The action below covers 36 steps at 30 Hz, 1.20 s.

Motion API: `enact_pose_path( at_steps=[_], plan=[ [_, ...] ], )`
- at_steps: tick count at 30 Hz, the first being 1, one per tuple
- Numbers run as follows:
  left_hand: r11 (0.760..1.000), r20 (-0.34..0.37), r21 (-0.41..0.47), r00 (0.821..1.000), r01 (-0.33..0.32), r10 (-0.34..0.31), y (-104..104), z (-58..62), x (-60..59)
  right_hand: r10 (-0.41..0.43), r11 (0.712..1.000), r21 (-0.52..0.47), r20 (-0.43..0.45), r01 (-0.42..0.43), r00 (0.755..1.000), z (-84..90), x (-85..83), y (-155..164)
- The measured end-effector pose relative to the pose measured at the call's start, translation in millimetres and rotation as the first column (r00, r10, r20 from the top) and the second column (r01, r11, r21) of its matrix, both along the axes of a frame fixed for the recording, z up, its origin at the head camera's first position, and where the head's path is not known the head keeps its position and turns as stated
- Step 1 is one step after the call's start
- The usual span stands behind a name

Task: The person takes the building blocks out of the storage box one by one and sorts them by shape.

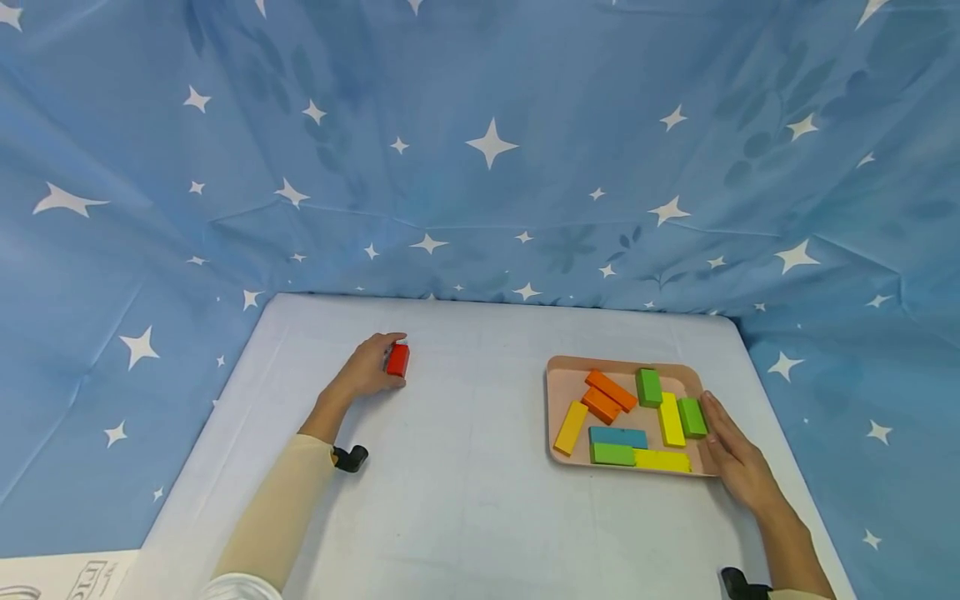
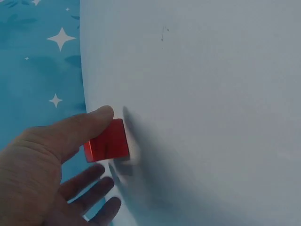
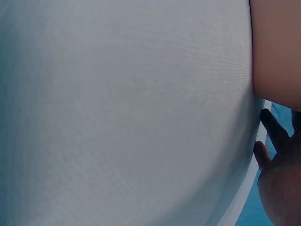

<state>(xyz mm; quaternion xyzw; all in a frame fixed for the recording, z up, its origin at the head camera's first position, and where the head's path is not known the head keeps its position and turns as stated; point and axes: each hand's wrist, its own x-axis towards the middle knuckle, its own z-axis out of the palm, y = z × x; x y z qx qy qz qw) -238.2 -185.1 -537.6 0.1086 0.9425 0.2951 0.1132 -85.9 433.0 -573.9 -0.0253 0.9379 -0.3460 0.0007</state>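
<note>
A small red block [image 1: 397, 360] is at the left of the white table, between the thumb and fingers of my left hand [image 1: 367, 367]. In the left wrist view the thumb lies against the red block [image 2: 107, 141], while several other fingers spread below it. A pink tray [image 1: 557, 379] at the right holds several orange, yellow, green and blue blocks. My right hand [image 1: 738, 462] rests along the tray's right edge with its fingers fairly straight. The right wrist view shows only part of that hand [image 3: 287, 174] beside the tray's side.
White cloth covers the table [image 1: 465, 433]. A blue curtain [image 1: 450, 192] with white stars hangs behind and to both sides. Printed card or paper [image 1: 67, 575] shows at the lower left corner. Black cameras are strapped at both wrists.
</note>
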Motion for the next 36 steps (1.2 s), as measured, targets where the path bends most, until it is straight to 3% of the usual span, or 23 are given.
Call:
enact_pose_path(
  at_steps=[4,6,10,12,19,23,28,36],
  plan=[
    [1.000,-0.056,-0.014,0.998,-0.013,0.012,14,5.0,-0.2,-0.001,1.000,0.006,0.000,0.001,1.000,1.5,0.7,3],
    [1.000,-0.122,0.020,0.993,-0.007,0.009,24,7.1,-1.9,-0.004,1.000,0.004,0.004,0.004,1.000,2.8,0.2,4],
    [0.995,-0.240,0.092,0.970,0.043,-0.020,55,11.6,-3.9,-0.013,1.000,0.006,0.006,0.013,1.000,4.0,0.3,6],
    [0.990,-0.264,0.123,0.964,0.075,-0.041,74,14.4,-2.6,-0.018,1.000,0.010,0.006,0.017,1.000,3.8,0.5,7],
    [0.964,-0.171,0.220,0.979,0.148,-0.111,146,16.6,5.6,-0.020,1.000,0.021,-0.003,0.020,1.000,4.4,2.6,11],
    [0.954,-0.158,0.224,0.974,0.198,-0.165,182,19.1,11.3,-0.027,1.000,0.016,-0.010,0.027,1.000,5.0,2.6,11],
    [0.954,-0.153,0.207,0.971,0.215,-0.185,210,22.3,17.0,-0.021,1.000,-0.022,-0.005,0.021,1.000,4.9,-2.4,3],
    [0.945,-0.085,0.228,0.971,0.235,-0.222,250,30.6,28.6,-0.025,0.999,-0.031,0.017,0.026,1.000,5.9,-3.1,-2]
  ],
)
